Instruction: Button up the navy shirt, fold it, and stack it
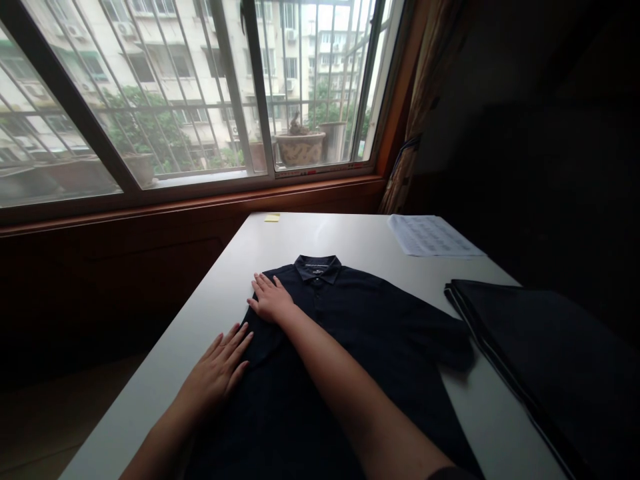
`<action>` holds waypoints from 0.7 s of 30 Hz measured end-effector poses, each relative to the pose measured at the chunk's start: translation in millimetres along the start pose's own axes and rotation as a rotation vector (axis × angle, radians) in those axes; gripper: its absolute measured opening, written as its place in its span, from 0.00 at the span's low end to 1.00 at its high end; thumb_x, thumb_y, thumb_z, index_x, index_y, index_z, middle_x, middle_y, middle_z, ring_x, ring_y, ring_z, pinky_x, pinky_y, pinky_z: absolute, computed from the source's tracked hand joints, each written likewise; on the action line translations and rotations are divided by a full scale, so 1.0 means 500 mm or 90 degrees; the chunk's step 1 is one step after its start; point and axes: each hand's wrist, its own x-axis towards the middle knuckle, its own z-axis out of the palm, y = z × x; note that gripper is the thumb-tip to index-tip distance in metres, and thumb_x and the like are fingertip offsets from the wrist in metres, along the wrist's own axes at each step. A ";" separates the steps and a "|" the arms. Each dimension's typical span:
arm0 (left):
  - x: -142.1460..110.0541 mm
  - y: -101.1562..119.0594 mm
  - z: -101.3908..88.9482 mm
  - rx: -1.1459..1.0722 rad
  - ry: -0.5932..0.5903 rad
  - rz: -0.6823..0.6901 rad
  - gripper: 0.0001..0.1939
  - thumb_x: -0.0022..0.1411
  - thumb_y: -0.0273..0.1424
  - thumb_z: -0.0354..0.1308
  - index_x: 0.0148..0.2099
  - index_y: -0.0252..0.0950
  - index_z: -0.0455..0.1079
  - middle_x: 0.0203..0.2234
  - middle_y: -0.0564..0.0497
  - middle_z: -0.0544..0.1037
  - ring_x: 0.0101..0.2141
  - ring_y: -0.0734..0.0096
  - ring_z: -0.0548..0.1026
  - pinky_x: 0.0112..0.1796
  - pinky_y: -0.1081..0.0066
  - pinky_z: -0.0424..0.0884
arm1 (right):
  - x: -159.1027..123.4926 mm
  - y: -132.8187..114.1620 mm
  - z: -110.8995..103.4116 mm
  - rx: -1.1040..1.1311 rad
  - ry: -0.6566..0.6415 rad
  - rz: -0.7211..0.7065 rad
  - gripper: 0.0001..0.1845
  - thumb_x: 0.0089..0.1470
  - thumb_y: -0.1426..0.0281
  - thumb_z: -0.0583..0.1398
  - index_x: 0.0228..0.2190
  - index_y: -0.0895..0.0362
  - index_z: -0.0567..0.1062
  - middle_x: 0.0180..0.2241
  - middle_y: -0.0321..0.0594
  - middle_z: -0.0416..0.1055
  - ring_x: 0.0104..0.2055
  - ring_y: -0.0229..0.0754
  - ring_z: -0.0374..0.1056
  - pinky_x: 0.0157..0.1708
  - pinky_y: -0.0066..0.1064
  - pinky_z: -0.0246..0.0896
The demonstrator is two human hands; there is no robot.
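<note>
A dark navy collared shirt (360, 327) lies spread on the white table (200, 300), its collar toward the window. Its right-hand short sleeve stretches out flat, while the left-hand sleeve does not show sticking out. My right hand (273, 298) rests flat on the shirt near the left-hand shoulder, fingers apart. Lower down, my left hand (217, 367) lies along the shirt's left edge with its fingers stretched over the cloth. Neither hand grips anything. My right forearm crosses over the front of the shirt and hides part of it.
Folded dark fabric (545, 347) lies at the table's right side. Printed sheets of paper (435, 235) sit at the far right corner, and a yellow sticky note (272, 218) at the far left. Beyond the table are a barred window (270, 87) and a curtain (420, 100).
</note>
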 end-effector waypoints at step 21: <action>0.105 0.033 -0.030 -0.093 -0.065 -0.002 0.30 0.72 0.48 0.44 0.71 0.43 0.55 0.68 0.49 0.59 0.66 0.54 0.59 0.64 0.50 0.60 | -0.386 0.139 -0.126 -0.026 -0.059 -0.024 0.35 0.67 0.52 0.48 0.68 0.55 0.53 0.71 0.43 0.43 0.73 0.49 0.38 0.70 0.49 0.34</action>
